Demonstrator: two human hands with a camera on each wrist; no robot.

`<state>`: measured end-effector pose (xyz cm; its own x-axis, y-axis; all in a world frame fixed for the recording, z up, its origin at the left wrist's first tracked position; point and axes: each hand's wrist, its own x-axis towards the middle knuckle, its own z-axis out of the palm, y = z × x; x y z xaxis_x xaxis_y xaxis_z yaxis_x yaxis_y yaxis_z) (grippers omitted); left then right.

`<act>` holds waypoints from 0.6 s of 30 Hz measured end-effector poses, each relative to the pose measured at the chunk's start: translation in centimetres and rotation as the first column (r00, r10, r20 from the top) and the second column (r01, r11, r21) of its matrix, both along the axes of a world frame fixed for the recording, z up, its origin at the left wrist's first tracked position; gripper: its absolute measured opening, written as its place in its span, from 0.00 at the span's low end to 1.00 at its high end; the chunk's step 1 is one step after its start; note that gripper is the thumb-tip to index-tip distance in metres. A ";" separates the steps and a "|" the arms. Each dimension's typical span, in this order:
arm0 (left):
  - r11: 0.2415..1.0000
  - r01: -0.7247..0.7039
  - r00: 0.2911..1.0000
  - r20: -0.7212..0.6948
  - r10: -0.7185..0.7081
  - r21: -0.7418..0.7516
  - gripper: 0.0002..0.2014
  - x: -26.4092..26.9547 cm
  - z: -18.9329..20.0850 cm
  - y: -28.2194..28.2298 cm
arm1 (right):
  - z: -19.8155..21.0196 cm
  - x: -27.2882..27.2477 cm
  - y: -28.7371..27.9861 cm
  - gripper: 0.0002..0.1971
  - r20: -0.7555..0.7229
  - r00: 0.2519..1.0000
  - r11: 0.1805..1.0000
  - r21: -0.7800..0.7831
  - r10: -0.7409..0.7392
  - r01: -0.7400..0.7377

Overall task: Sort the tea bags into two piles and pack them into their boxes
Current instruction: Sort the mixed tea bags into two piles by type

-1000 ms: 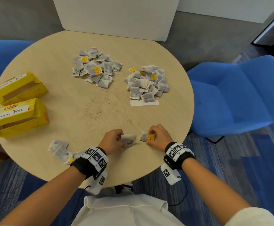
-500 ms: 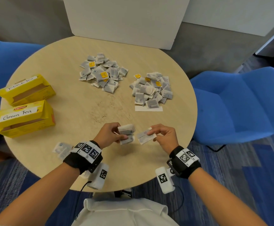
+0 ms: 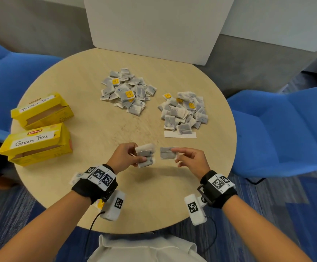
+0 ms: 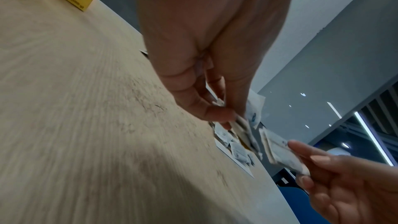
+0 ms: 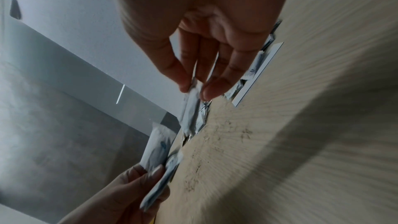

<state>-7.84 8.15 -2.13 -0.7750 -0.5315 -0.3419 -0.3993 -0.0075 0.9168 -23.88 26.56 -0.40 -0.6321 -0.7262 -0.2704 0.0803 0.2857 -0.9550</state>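
Note:
Above the near part of the round table (image 3: 89, 118), my left hand (image 3: 125, 157) grips a small stack of tea bags (image 3: 144, 154). My right hand (image 3: 189, 159) pinches a single grey tea bag (image 3: 167, 153) just right of that stack, and the wrist views show this tea bag (image 4: 280, 151) (image 5: 191, 108) between thumb and fingertips. Two piles lie farther back: a left pile (image 3: 128, 91) and a right pile (image 3: 184, 112) on a white card. Two open yellow boxes stand at the left, one labelled Black Tea (image 3: 42, 110), one Green Tea (image 3: 36, 144).
A few loose tea bags (image 3: 76, 177) lie by my left wrist near the table's front edge. Blue chairs (image 3: 282, 129) stand on the right and left of the table. A white board (image 3: 154, 25) rises behind the far edge.
Both hands have lifted off the table with their tea bags. The right hand's bag has turned from its yellow-tag side to its grey side and sits close to the left hand's stack.

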 end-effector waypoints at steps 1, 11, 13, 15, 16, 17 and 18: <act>1.000 -0.014 1.000 0.002 0.014 0.008 0.12 0.1 0.1 -0.3 | 0.2 -0.4 -0.4 0.13 0.003 1.000 1.000 0.015 -0.015 0.015; 0.995 -0.081 0.997 0.019 0.080 0.059 0.08 1.1 1.4 -4.2 | 2.8 -5.4 -9.2 0.30 -0.041 0.999 0.987 0.157 -0.020 0.026; 0.998 -0.048 0.999 0.025 0.047 0.031 0.08 0.9 1.7 -5.1 | 3.0 -3.5 -10.5 0.21 -0.108 0.979 0.961 0.233 0.176 -0.147; 0.999 0.030 0.998 0.048 -0.029 -0.015 0.08 0.7 2.1 -5.7 | 3.0 -1.3 -11.8 0.17 -0.066 0.935 0.918 0.227 0.348 -0.325; 0.997 0.068 0.996 0.058 -0.066 -0.034 0.08 0.5 2.3 -6.1 | 2.8 -0.3 -12.4 0.16 -0.050 0.916 0.899 0.222 0.398 -0.378; 0.994 0.088 0.994 0.066 -0.085 -0.057 0.09 0.2 2.4 -6.7 | 2.4 0.4 -12.9 0.16 -0.047 0.907 0.889 0.226 0.419 -0.399; 0.992 0.082 0.995 0.069 -0.075 -0.093 0.09 -0.1 2.5 -7.5 | 2.0 1.1 -13.3 0.17 -0.054 0.906 0.886 0.242 0.419 -0.395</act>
<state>-7.91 0.62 0.39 -0.7932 -0.5024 -0.3441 -0.4546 0.1125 0.8836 -22.80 13.23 1.65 -0.3263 -0.8549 -0.4033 -0.1829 0.4758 -0.8603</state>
